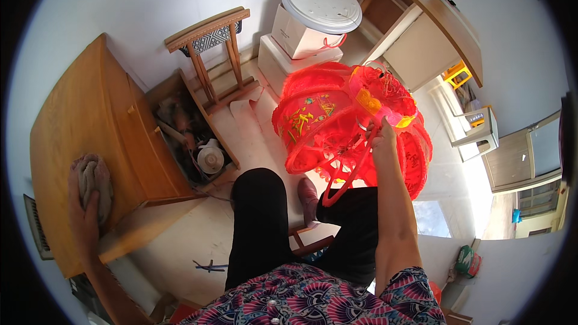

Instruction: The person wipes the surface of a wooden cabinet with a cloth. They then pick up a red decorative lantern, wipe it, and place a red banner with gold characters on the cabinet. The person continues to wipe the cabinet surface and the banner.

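My left hand [86, 210] grips a bunched grey-pink cloth [95, 185], which rests on the top of a wooden drawer cabinet [67, 135]. On my other side, my right hand [381, 137] is closed on the frame of a large red fabric lantern [316, 115], just below its pink and yellow decorated collar [377, 106]. Yellow writing and gold trim adorn the lantern's panels. A red strap [350, 187] hangs from near my right fingers down to my knee. The lantern's underside is partly hidden.
An open drawer [212, 137] holds tools and a white round object [210, 159]. A folding stool [212, 49] leans by the wall. Stacked boxes [289, 36] carry a white round lid [323, 4]. A desk [433, 22] and a plastic stool [481, 133] stand to the right.
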`<state>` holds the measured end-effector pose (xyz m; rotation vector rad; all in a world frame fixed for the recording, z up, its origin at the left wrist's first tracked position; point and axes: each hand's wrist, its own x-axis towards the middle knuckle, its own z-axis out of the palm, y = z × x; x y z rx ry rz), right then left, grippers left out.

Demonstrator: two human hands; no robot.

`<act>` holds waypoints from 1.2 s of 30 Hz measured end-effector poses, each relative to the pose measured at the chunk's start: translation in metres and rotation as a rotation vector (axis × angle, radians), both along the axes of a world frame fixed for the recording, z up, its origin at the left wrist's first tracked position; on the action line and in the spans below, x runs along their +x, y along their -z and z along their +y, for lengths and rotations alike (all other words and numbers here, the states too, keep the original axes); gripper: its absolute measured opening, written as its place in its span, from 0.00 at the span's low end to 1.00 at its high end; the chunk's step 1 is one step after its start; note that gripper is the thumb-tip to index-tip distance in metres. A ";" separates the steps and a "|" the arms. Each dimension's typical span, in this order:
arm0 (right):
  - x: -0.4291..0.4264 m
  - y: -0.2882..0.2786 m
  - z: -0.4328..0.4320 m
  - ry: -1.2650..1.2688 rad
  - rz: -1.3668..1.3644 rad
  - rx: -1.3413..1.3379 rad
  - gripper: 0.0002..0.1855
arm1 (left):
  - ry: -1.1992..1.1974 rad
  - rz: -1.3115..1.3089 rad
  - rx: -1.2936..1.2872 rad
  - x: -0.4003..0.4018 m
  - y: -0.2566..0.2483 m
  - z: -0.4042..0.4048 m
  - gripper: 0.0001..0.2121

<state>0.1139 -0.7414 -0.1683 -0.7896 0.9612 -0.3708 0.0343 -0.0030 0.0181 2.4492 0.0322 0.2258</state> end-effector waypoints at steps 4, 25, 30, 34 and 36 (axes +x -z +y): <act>-0.019 -0.007 -0.003 -0.048 0.056 0.007 0.34 | -0.015 -0.028 -0.029 -0.004 0.005 0.002 0.30; -0.024 0.035 -0.039 0.154 -0.745 0.015 0.42 | -0.033 -0.047 -0.052 0.000 0.008 -0.001 0.30; 0.000 0.035 -0.034 0.218 -0.709 -0.025 0.43 | -0.038 -0.055 -0.040 -0.009 0.011 0.005 0.30; -0.009 0.052 -0.034 0.221 -0.629 -0.132 0.43 | -0.034 -0.076 -0.008 -0.011 0.009 -0.001 0.29; -0.018 0.060 -0.026 0.205 -0.589 -0.170 0.45 | -0.016 -0.084 -0.009 -0.013 0.005 -0.003 0.29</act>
